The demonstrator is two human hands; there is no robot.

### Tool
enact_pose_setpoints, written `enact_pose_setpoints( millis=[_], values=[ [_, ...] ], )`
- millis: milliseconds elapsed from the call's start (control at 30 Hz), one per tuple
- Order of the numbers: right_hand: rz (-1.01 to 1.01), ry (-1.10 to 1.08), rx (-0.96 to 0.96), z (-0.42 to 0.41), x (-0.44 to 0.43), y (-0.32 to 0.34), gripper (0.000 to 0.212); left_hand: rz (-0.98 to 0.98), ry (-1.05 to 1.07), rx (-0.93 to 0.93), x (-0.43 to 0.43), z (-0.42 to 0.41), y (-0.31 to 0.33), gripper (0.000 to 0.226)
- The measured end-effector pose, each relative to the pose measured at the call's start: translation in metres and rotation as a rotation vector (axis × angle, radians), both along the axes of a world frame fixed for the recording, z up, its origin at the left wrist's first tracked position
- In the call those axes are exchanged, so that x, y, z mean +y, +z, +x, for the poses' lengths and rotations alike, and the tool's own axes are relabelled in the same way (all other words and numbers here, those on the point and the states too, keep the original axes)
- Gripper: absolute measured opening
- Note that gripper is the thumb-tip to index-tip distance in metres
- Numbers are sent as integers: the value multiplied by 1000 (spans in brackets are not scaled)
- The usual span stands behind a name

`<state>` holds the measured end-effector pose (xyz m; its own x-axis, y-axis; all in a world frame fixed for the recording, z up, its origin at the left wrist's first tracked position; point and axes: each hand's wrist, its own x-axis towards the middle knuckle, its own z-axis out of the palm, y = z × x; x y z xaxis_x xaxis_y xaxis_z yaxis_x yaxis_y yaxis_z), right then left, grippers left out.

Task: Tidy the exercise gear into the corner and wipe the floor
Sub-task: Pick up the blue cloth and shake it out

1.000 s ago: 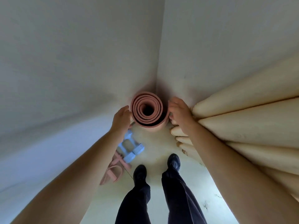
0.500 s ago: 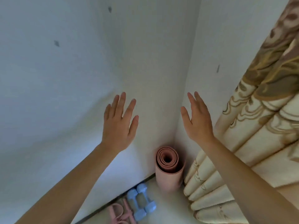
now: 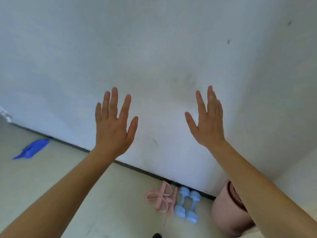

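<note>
A rolled pink exercise mat (image 3: 226, 213) stands upright in the corner at the lower right, partly hidden by my right forearm. Beside it on the floor lie two light-blue dumbbells (image 3: 187, 204) and a pink resistance band with loops (image 3: 163, 197), all along the foot of the wall. A blue cloth (image 3: 31, 149) lies on the floor far to the left, near the wall. My left hand (image 3: 114, 124) and my right hand (image 3: 208, 120) are raised in front of the wall, fingers spread, holding nothing and well above the gear.
A white wall (image 3: 154, 48) fills most of the view, with a dark strip along its base. The pale floor (image 3: 51, 186) stretches between the cloth and the gear. The tip of my dark shoe (image 3: 157, 235) shows at the bottom edge.
Both hands let go of the upright mat and rose with fingers spread. The view swung left, so the curtain left the frame and the blue cloth came into sight.
</note>
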<state>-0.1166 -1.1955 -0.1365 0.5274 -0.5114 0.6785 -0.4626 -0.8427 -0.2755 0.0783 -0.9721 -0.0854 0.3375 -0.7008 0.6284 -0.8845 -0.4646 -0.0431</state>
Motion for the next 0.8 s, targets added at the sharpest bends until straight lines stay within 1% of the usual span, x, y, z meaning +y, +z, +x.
enact_pose_setpoints(
  millis=[100, 200, 333, 500, 633, 800],
  values=[
    [-41, 167, 17, 85, 58, 16, 71, 17, 114, -75, 87, 48, 7, 62],
    [-90, 320, 22, 170, 128, 22, 71, 48, 264, -92, 180, 96, -1, 61],
    [-125, 488, 18, 285, 238, 14, 72, 74, 472, -64, 309, 155, -24, 59],
    [-174, 682, 121, 407, 375, -7, 73, 132, 641, 28, 447, 222, -43, 63],
    [-187, 799, 173, 479, 448, -19, 73, 142, 738, 69, 519, 278, -44, 63],
    [-148, 836, 211, 575, 480, -39, 75, 131, 833, 136, 562, 365, -55, 64]
  ],
)
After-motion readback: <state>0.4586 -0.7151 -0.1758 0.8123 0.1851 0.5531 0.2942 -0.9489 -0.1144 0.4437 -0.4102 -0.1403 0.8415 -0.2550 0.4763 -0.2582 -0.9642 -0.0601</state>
